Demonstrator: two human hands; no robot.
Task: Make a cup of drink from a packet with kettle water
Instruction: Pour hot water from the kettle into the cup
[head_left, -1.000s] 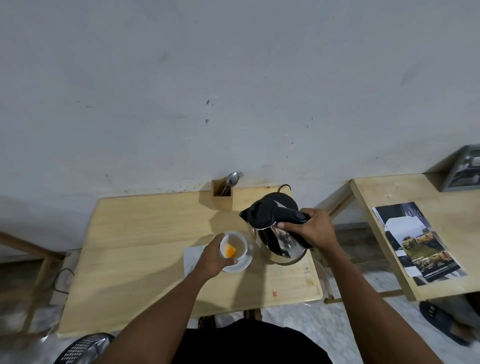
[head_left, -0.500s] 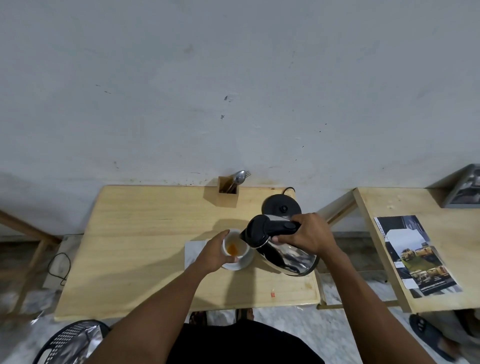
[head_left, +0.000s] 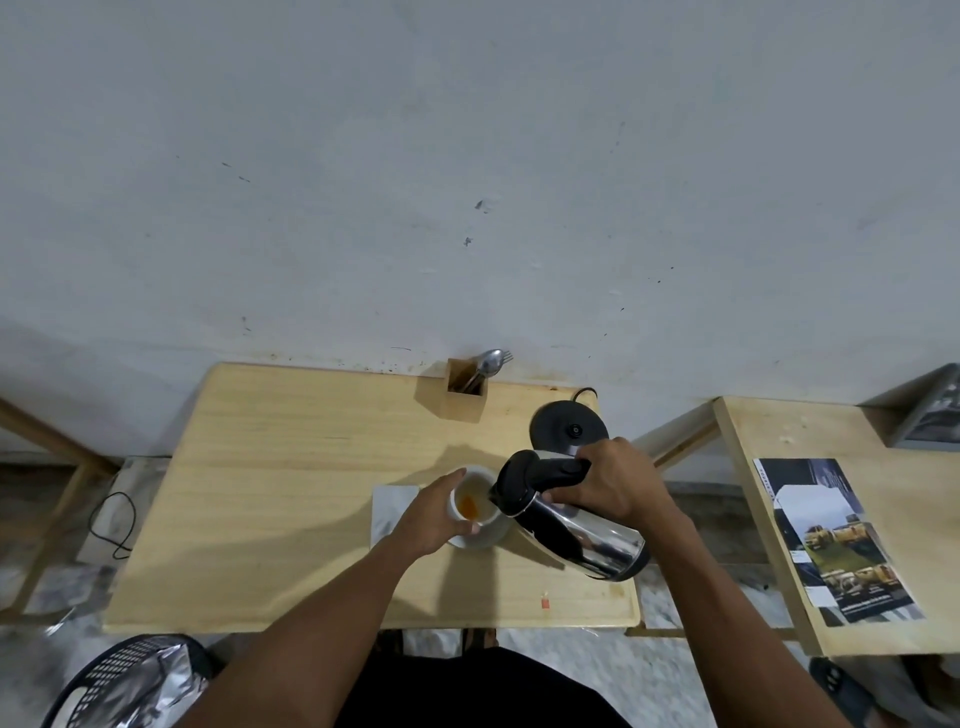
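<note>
A white cup (head_left: 470, 501) with orange powder and liquid inside stands on a white saucer (head_left: 485, 538) on the wooden table (head_left: 291, 467). My left hand (head_left: 434, 517) grips the cup's left side. My right hand (head_left: 615, 483) holds the black handle of the steel kettle (head_left: 576, 530), which is tipped far over to the left with its spout at the cup's rim. The kettle's black base (head_left: 569, 431) sits bare behind it. A silvery packet (head_left: 392, 512) lies flat just left of the saucer.
A wooden holder (head_left: 466, 389) with a spoon and fork stands at the table's back edge by the wall. A second table (head_left: 810, 499) on the right carries a brochure (head_left: 836, 540). A black basket (head_left: 130, 680) with foil sits on the floor at lower left.
The kettle came off its base, moved towards the cup and tipped steeply leftwards over it. Liquid now shows in the cup. My left hand stayed on the cup.
</note>
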